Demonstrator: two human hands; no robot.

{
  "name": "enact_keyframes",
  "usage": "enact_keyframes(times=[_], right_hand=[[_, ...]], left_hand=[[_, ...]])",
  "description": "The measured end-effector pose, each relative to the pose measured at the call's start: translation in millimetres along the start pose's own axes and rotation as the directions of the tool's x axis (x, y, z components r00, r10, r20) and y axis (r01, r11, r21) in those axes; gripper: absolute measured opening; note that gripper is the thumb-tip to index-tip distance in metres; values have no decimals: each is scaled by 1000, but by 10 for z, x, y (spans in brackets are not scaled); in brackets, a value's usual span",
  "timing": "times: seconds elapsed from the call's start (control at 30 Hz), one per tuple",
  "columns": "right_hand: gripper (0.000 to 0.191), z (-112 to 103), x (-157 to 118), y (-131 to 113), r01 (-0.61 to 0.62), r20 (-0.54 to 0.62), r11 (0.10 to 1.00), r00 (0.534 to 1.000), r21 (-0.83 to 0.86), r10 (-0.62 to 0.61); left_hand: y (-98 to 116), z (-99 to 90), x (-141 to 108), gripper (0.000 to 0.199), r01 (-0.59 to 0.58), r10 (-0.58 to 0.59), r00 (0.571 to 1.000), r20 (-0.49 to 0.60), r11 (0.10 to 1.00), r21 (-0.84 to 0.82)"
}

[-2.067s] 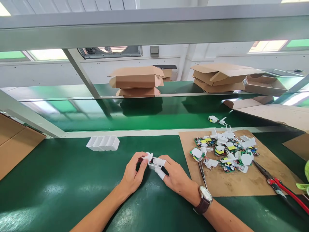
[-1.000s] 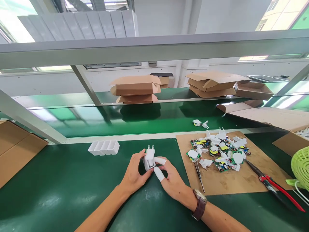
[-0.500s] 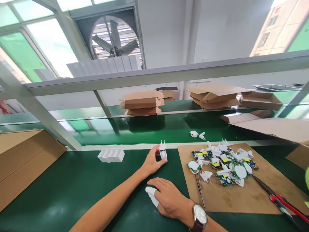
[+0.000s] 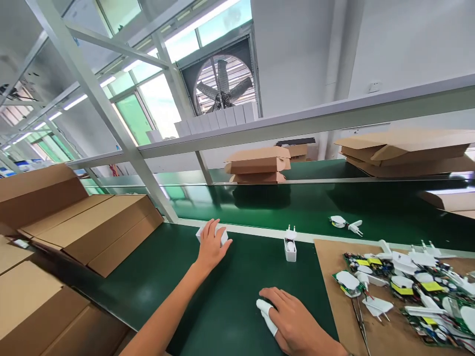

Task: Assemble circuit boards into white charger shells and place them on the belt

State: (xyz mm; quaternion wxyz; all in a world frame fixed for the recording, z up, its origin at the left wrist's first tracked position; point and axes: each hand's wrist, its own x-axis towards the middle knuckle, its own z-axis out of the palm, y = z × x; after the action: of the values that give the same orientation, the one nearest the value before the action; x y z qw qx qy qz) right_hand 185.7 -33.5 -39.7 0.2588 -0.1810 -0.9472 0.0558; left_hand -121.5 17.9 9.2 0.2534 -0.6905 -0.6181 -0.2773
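My left hand (image 4: 211,249) lies over a row of small white plastic housings (image 4: 224,236) by the back edge of the green work surface. Its fingers are stretched out and spread, covering most of the row; whether they touch it I cannot tell. To the right, a white charger housing (image 4: 290,251) stands by itself, with a two-pin plug piece at its top. My right hand (image 4: 291,319) rests on the green surface in front of it, fingers loosely bent and apart, nothing visible in them. White finger cots (image 4: 267,316) cover two of its digits.
Brown cardboard (image 4: 330,277) at right bears a heap of circuit boards with white plug parts (image 4: 408,277) and tweezers (image 4: 359,321). One wired board (image 4: 338,221) lies on the green belt behind. Large cartons (image 4: 100,232) stand left; a metal post (image 4: 148,173) rises beside them.
My left hand has let go of the charger housing, which now stands on the surface, and moved left to the white housings. The view has turned left; my right hand stays low in front.
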Motion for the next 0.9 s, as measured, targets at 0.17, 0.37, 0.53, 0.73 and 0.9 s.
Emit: enact_keyframes(times=[0.17, 0.37, 0.53, 0.73, 0.9], right_hand=[[25, -88, 61, -18, 17, 22, 999, 1000, -50, -16], [13, -441, 142, 59, -19, 137, 975, 989, -221, 51], [21, -911, -3, 256, -270, 49, 898, 951, -347, 306], [23, -1258, -415, 505, -465, 125, 646, 746, -605, 654], [26, -1337, -293, 726, -511, 108, 620, 714, -595, 692]], left_hand=[[-152, -11, -55, 6, 6, -2, 998, 58, 998, -57], [427, 131, -72, 12, -83, 183, 971, 156, 865, -496], [791, 153, -103, 18, -117, 288, 947, 144, 724, -680], [815, 166, -235, 17, -68, 247, 958, 142, 683, -728], [793, 187, -313, 18, -53, 262, 952, 160, 653, -755]])
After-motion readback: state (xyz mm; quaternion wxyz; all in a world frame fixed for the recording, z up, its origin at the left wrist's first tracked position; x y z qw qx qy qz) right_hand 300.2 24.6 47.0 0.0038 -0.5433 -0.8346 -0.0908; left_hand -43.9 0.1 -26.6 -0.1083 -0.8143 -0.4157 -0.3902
